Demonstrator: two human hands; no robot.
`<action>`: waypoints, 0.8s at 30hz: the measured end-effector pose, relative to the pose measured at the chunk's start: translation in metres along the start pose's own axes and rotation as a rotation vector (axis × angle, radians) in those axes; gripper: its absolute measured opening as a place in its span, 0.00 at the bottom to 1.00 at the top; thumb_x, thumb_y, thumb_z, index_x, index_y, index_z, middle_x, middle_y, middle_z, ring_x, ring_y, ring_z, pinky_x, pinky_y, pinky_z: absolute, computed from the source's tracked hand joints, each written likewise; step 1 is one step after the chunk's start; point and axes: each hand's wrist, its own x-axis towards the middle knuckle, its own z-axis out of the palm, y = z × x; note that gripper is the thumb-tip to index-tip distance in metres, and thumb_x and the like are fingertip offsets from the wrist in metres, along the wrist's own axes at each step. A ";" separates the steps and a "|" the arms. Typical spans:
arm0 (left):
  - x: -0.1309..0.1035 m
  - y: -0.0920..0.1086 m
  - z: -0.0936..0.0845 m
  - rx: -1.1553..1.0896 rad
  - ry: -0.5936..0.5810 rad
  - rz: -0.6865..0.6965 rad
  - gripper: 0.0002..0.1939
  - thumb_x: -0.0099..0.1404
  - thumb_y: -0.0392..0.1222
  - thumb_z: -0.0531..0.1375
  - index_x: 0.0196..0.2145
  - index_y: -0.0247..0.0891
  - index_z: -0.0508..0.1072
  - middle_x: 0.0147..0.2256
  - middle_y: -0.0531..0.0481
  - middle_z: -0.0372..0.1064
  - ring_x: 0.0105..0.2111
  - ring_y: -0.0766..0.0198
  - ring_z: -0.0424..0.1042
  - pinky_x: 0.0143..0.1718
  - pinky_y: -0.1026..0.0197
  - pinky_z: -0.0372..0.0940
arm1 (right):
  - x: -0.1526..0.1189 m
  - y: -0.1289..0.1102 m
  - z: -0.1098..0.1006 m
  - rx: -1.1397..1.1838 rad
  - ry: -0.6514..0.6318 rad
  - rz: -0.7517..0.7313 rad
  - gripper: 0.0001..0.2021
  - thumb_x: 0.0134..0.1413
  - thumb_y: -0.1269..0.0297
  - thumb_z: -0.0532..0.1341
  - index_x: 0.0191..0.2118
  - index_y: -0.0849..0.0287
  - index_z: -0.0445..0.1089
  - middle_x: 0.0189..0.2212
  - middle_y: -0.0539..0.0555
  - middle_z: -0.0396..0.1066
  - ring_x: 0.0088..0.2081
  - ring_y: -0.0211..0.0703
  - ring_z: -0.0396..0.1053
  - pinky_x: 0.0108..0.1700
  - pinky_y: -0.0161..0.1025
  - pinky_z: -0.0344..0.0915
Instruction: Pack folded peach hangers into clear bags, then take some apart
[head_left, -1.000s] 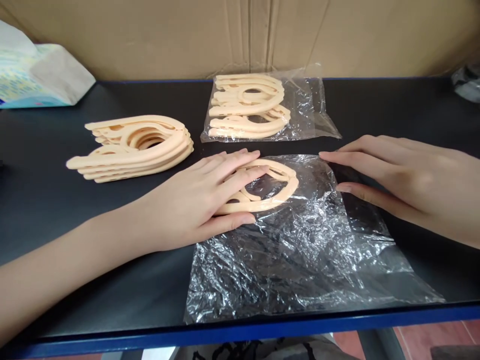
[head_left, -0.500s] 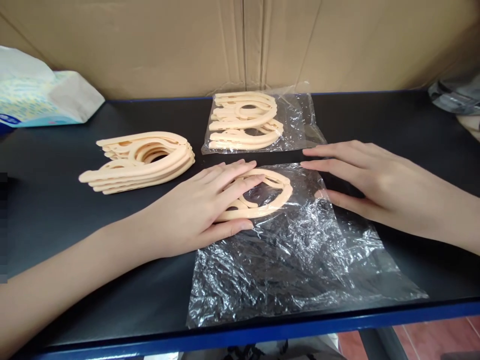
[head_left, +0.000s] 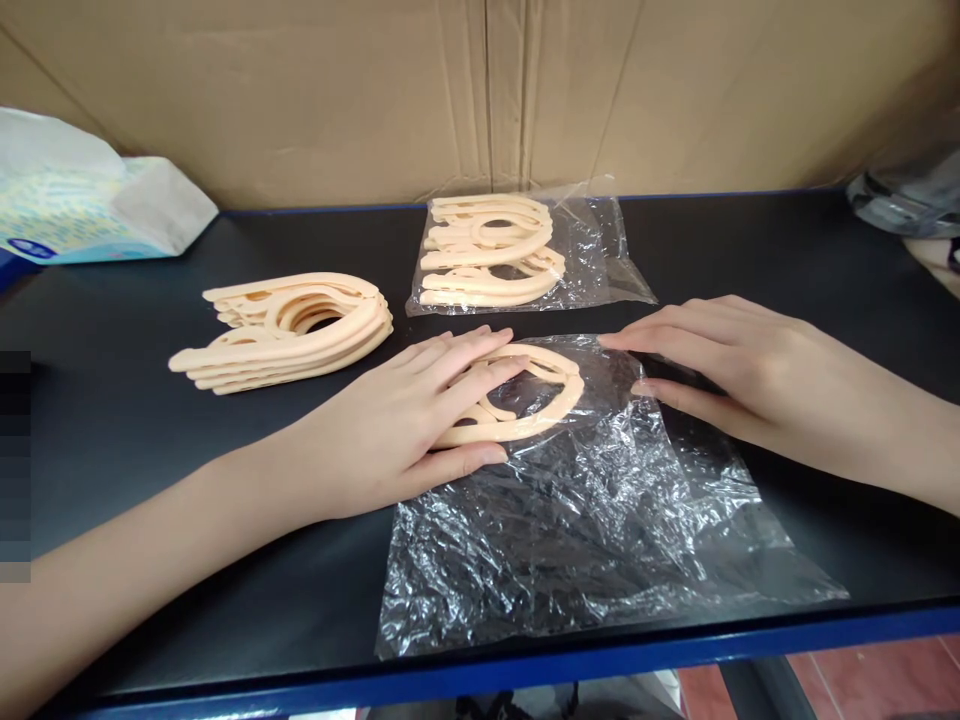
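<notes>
Cream hanger (head_left: 519, 428) flat beneath the left hand (head_left: 401, 420)

My left hand (head_left: 390, 420), toward eight o'clock, and my right hand (head_left: 757, 370), at three o'clock, are both bare, with slender fingers and short nails. At six o'clock, my greyish clothing (head_left: 615, 698) shows black, irregular markings.

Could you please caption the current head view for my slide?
Left hand flat on a cream piece, right hand at the clear plastic's edge.

Soft indoor light, white glare on plastic bag (head_left: 570, 540), blocky left edge.
</notes>
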 end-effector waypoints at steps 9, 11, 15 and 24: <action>0.000 0.000 0.000 0.013 -0.002 0.008 0.34 0.78 0.58 0.49 0.73 0.38 0.52 0.73 0.40 0.48 0.72 0.50 0.52 0.70 0.47 0.53 | -0.001 0.001 0.000 -0.043 -0.026 0.034 0.19 0.71 0.61 0.54 0.62 0.57 0.67 0.53 0.61 0.74 0.51 0.56 0.74 0.50 0.54 0.69; 0.000 0.000 0.000 0.010 -0.002 0.004 0.34 0.78 0.58 0.49 0.73 0.38 0.52 0.73 0.40 0.48 0.72 0.49 0.52 0.71 0.47 0.53 | 0.000 0.001 0.001 -0.011 -0.037 0.012 0.19 0.70 0.61 0.55 0.62 0.58 0.67 0.56 0.61 0.73 0.52 0.55 0.73 0.53 0.54 0.69; 0.000 0.000 0.001 -0.001 0.010 0.007 0.34 0.78 0.58 0.50 0.73 0.38 0.53 0.73 0.39 0.49 0.72 0.48 0.53 0.70 0.46 0.53 | 0.001 0.000 0.002 0.011 -0.049 -0.012 0.19 0.71 0.61 0.54 0.61 0.60 0.67 0.57 0.62 0.73 0.53 0.55 0.73 0.54 0.53 0.69; 0.002 0.002 -0.002 0.007 -0.023 0.000 0.34 0.78 0.58 0.49 0.72 0.35 0.55 0.73 0.37 0.49 0.72 0.47 0.53 0.70 0.46 0.54 | 0.001 -0.004 -0.002 0.007 -0.065 -0.038 0.19 0.70 0.61 0.54 0.61 0.61 0.68 0.56 0.62 0.74 0.52 0.56 0.75 0.52 0.54 0.71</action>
